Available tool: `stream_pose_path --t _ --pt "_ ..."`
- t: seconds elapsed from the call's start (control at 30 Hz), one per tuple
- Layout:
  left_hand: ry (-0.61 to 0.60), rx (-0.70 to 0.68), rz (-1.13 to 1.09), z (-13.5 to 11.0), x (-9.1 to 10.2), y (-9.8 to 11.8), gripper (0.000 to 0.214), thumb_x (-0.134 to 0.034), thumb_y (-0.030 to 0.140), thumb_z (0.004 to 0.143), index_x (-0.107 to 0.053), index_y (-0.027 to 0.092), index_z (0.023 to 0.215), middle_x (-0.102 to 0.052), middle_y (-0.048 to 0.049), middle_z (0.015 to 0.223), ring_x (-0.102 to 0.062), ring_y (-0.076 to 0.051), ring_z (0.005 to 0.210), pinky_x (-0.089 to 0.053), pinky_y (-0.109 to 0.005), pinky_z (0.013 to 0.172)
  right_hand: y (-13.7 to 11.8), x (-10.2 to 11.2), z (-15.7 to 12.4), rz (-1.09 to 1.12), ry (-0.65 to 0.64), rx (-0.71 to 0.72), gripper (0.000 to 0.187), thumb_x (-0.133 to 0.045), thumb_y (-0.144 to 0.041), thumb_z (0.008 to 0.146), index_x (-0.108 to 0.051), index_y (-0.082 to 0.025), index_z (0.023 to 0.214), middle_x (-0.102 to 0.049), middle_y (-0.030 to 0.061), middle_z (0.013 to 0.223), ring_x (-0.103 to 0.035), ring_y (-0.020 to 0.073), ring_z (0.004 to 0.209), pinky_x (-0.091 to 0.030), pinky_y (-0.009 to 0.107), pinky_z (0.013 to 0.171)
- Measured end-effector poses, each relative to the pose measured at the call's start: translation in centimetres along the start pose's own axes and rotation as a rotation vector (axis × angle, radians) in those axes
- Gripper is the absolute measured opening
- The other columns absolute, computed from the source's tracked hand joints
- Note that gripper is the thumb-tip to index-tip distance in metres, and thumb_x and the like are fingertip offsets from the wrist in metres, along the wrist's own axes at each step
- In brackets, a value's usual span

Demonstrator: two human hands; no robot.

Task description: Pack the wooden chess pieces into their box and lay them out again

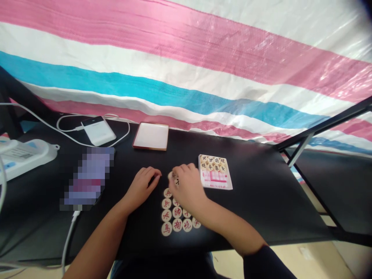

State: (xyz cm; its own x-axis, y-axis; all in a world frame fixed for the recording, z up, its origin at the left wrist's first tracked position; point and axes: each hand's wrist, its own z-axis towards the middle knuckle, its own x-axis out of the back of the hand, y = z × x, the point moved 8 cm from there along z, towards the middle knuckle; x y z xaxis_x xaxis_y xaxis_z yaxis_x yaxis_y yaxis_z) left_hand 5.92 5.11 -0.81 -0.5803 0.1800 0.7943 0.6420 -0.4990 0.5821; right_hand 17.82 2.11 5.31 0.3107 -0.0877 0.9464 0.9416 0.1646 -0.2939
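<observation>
The right grip pinches a xiangqi piece just above the packed pieces at lower centre, the left grip loosely curled and empty; a slipped pinch could knock them askew on the table.

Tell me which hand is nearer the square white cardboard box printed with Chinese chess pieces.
Right. The right hand is close beside the printed box, at its left edge, while the left hand lies farther left, past the right hand.

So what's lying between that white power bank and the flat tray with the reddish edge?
A loop of white cable runs through that gap on the black tabletop, as the head view shows.
</observation>
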Motion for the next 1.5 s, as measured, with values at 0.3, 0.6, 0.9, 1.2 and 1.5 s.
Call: stream_pose_path --t 0.3,0.6,0.9,1.2,1.5 --pt "0.0 0.008 -0.008 0.1 -0.1 -0.1 0.018 -0.039 0.028 0.086 -0.055 0.02 0.085 -0.059 -0.0032 0.083 -0.05 -0.018 0.078 -0.039 -0.033 0.076 12.3 2.2 -2.6 0.049 0.323 -0.321 0.017 -0.05 -0.03 0.076 -0.057 -0.017 0.085 -0.063 0.0072 0.086 -0.049 0.0238 0.085 -0.037 0.037 0.079" --pt "-0.01 0.017 0.002 0.1 -0.2 -0.1 0.017 -0.04 0.027 0.086 -0.055 0.02 0.086 -0.058 -0.0031 0.082 -0.05 -0.019 0.078 -0.04 -0.033 0.076 9.6 2.9 -2.6 0.096 0.376 -0.203 0.012 -0.05 -0.029 0.08 -0.057 -0.02 0.085 -0.061 0.0058 0.093 -0.05 0.0219 0.089 -0.034 0.038 0.084" --pt "-0.02 -0.002 0.025 -0.1 -0.3 -0.1 0.018 -0.038 0.026 0.087 -0.054 0.018 0.089 -0.058 -0.0038 0.083 -0.05 -0.019 0.079 -0.039 -0.033 0.076 1.5 -1.8 -0.4 -0.101 -0.149 -0.021 0.017 -0.059 -0.031 0.074 -0.061 -0.017 0.083 -0.06 0.0088 0.085 -0.046 0.0248 0.085 -0.036 0.038 0.072" --pt "-0.021 -0.005 0.016 0.1 -0.3 -0.3 0.018 -0.038 0.027 0.088 -0.053 0.018 0.088 -0.058 -0.0042 0.085 -0.05 -0.019 0.08 -0.039 -0.033 0.076 2.2 0.2 -0.3 -0.029 -0.057 -0.025 0.017 -0.048 -0.025 0.08 -0.062 -0.015 0.082 -0.061 0.0081 0.08 -0.048 0.0216 0.082 -0.037 0.034 0.073" --pt "-0.009 -0.002 0.02 0.2 -0.3 -0.4 0.019 -0.038 0.03 0.087 -0.054 0.019 0.086 -0.059 -0.004 0.084 -0.051 -0.02 0.078 -0.039 -0.034 0.076 14.1 3.2 -3.0 -0.023 0.346 -0.37 0.021 -0.054 -0.033 0.078 -0.061 -0.015 0.088 -0.064 0.0085 0.088 -0.046 0.0214 0.078 -0.037 0.034 0.074"
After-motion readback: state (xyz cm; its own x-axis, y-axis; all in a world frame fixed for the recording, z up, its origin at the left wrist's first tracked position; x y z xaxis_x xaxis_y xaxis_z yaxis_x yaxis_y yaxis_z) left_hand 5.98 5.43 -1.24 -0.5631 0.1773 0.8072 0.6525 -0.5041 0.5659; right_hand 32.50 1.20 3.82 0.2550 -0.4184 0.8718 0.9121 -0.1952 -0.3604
